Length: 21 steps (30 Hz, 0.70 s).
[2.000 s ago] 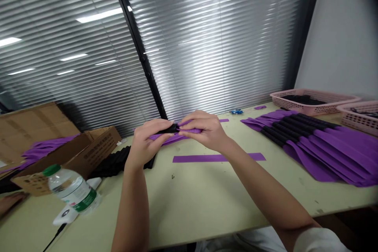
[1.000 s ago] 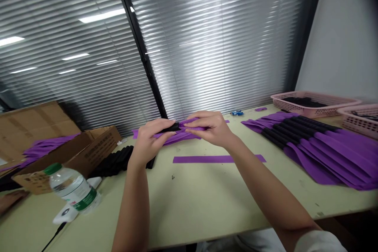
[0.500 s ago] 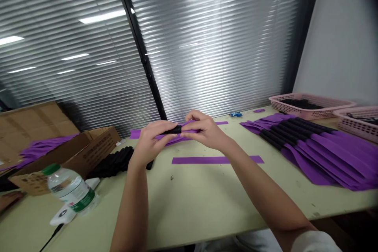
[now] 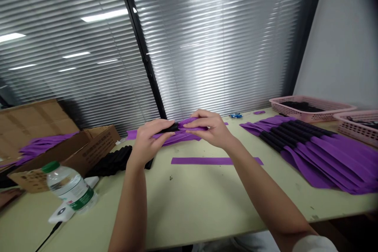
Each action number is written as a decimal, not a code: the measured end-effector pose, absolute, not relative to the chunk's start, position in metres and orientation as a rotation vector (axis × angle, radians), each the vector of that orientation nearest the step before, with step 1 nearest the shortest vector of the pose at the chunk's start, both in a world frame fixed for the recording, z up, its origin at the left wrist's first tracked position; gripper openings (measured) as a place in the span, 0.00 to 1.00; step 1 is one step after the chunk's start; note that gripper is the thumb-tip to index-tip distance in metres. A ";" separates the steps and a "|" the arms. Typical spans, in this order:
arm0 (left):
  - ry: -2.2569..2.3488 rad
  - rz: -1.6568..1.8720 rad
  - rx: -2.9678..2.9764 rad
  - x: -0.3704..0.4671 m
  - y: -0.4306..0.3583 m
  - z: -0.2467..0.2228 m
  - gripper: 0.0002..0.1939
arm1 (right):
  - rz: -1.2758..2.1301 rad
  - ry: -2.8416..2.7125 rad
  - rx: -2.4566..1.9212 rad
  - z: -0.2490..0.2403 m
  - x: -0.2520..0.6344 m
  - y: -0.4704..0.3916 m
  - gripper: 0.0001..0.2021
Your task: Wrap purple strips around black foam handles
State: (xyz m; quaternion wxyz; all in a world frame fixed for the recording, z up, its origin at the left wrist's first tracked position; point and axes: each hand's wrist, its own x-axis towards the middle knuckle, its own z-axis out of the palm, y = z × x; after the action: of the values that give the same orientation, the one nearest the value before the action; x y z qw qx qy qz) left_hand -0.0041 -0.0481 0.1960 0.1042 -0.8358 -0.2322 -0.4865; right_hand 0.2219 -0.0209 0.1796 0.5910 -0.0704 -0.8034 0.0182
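My left hand (image 4: 149, 138) is closed around a short black sleeve (image 4: 173, 127), held above the table. Purple fabric (image 4: 189, 121) comes out of the sleeve's right end, and my right hand (image 4: 211, 126) pinches it between thumb and fingers. Behind and below my hands, more purple strips (image 4: 132, 134) lie on the table. A single flat purple strip (image 4: 201, 161) is nearer to me, passing behind my right forearm. Left of my left wrist sits a row of black sleeves (image 4: 113, 160).
At right lies a fanned stack of purple bands with black sleeves (image 4: 333, 153), before two pink baskets (image 4: 310, 116). A cardboard box (image 4: 97, 141) with purple fabric, a water bottle (image 4: 72, 189) and a white device with a cable (image 4: 61, 212) stand left. Another person's hand (image 4: 10, 197) shows at the far left.
My right hand has shifted slightly right, away from the sleeve. More purple fabric now shows spread between the sleeve and my right fingers.
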 end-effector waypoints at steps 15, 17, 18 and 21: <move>-0.624 -1.463 -2.510 0.001 -0.049 0.194 0.14 | -0.073 -1.859 -0.141 0.178 0.218 -0.030 0.06; -0.641 -1.453 -2.523 0.002 -0.049 0.192 0.14 | -0.065 -1.888 -0.140 0.177 0.218 -0.028 0.05; -0.650 -1.443 -2.529 0.003 -0.048 0.192 0.13 | -0.056 -1.911 -0.147 0.177 0.218 -0.027 0.05; -0.677 -1.377 -2.543 0.001 -0.047 0.192 0.13 | -0.020 -1.993 -0.234 0.176 0.220 -0.025 0.05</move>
State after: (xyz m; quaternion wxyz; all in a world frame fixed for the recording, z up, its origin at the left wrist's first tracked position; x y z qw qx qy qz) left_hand 0.0009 -0.0468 0.1918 0.0856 -0.8530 -0.2272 -0.4620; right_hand 0.2198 -0.0245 0.1763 0.5373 -0.0982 -0.8376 -0.0083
